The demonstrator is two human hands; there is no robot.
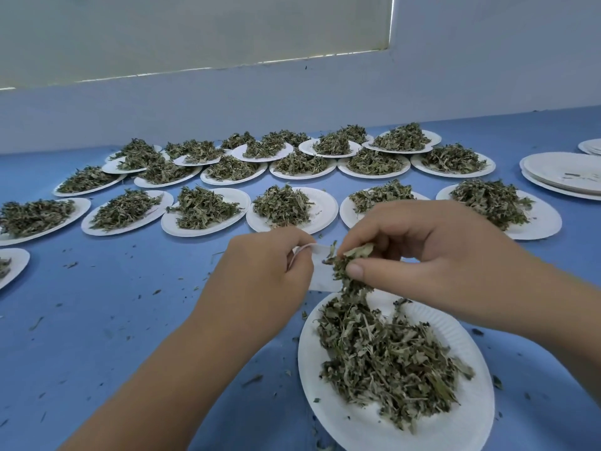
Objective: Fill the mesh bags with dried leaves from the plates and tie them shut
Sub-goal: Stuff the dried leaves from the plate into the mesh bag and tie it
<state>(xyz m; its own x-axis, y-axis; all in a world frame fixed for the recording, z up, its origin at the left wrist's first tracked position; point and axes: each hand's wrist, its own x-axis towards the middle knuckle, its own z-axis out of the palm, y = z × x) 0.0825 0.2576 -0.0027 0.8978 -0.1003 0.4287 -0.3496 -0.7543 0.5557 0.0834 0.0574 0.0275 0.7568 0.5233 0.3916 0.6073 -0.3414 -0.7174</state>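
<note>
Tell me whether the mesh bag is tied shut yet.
Not tied: the left hand holds the mesh bag while the right hand pinches leaves beside it.

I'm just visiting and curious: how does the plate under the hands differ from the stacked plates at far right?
The near plate lies single and carries a heap of dried leaves; the stacked plates hold only a few crumbs. The near plate sits closest, the stacked plates farther back. Both are white and round.

- I see a pale covered window [195, 30], thin daylight leaking along its bottom and right edges.
- Below and right of the window, plain white wall [325, 99].
- Further below the window, a blue table [97, 320].
</note>
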